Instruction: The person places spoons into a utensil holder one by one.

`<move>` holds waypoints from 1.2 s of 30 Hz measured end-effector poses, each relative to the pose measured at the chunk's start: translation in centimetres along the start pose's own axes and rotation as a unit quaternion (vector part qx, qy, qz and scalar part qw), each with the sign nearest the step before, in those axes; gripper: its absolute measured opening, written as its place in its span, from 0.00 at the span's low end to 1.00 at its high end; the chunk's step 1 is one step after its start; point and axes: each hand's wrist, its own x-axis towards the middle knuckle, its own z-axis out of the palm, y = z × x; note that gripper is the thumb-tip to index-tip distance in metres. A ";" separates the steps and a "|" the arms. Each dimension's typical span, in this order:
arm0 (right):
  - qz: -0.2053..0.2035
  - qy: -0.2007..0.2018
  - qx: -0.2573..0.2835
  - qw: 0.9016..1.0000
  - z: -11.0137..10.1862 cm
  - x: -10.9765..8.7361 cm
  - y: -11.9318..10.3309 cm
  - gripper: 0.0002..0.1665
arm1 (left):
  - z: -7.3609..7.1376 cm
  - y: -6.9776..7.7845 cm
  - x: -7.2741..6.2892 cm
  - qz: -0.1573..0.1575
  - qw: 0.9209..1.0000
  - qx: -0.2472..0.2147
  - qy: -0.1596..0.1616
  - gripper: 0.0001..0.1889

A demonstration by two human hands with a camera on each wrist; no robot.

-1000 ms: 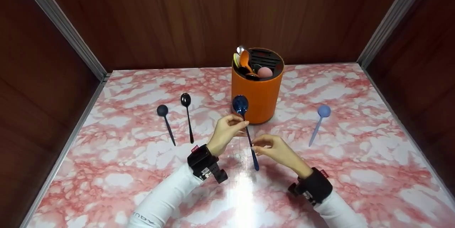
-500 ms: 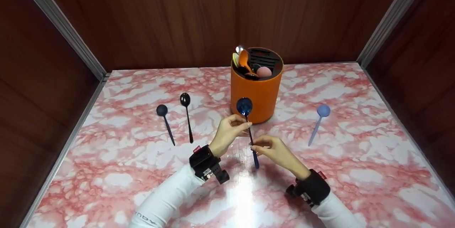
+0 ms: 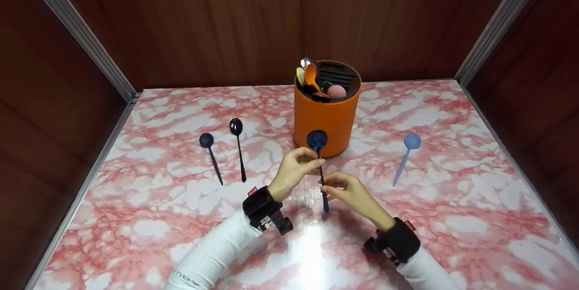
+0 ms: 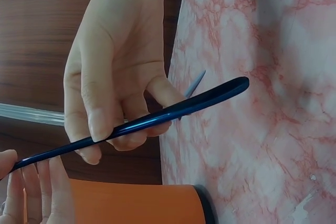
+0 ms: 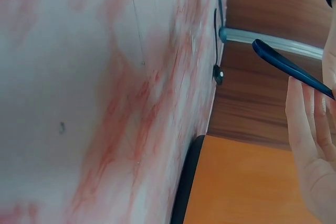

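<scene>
A long-handled dark blue spoon [image 3: 317,140] is held above the table, its bowl toward the orange holder. My left hand [image 3: 295,171] pinches its handle just below the bowl. Nearer the handle's end, my right hand [image 3: 352,192] pinches it between thumb and fingers. In the left wrist view the spoon handle [image 4: 142,124] slants across, with the thumb and fingers of my right hand [image 4: 118,61] on it. The right wrist view catches only the handle's end [image 5: 289,66] above my right hand's fingers; the bowl lies out of frame.
Behind the spoon stands an orange cylindrical holder [image 3: 322,118] with several utensils in its slotted black top. On the left lie a dark round-headed spoon [image 3: 206,140] and a glossy black spoon [image 3: 236,127]. A light blue spoon [image 3: 411,140] lies at right. Wooden panels [image 3: 289,23] enclose the marbled table.
The spoon's bowl has swung to the right and slightly down, so the handle is closer to vertical in the head view. My left hand has shifted a little right; my right hand barely moved.
</scene>
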 end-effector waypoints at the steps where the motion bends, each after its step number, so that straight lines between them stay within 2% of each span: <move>1: -0.003 0.000 0.000 1.000 0.0 0.0 0.0 0.14 | 0.0 0.0 0.0 0.001 1.000 0.001 -0.001 0.07; 8: -0.005 0.003 -0.009 1.000 0.0 -0.1 0.4 0.14 | -0.1 0.2 -0.5 0.009 1.000 0.023 -0.008 0.12; 15: 0.003 0.019 -0.006 1.000 -0.5 0.0 0.2 0.15 | -0.8 -0.2 -0.9 0.014 0.999 0.044 -0.003 0.11; 25: -0.006 0.035 -0.023 0.999 -2.5 0.1 -0.8 0.14 | -2.0 -1.6 -1.9 -0.008 0.999 0.050 -0.009 0.11; 31: -0.017 0.055 -0.037 0.998 -4.2 0.6 -2.3 0.12 | -2.6 -2.2 -2.7 -0.023 0.998 0.053 -0.008 0.11; 36: -0.042 0.063 -0.057 0.995 -5.4 1.1 -3.7 0.10 | -3.0 -2.5 -3.5 -0.037 0.998 0.057 -0.013 0.10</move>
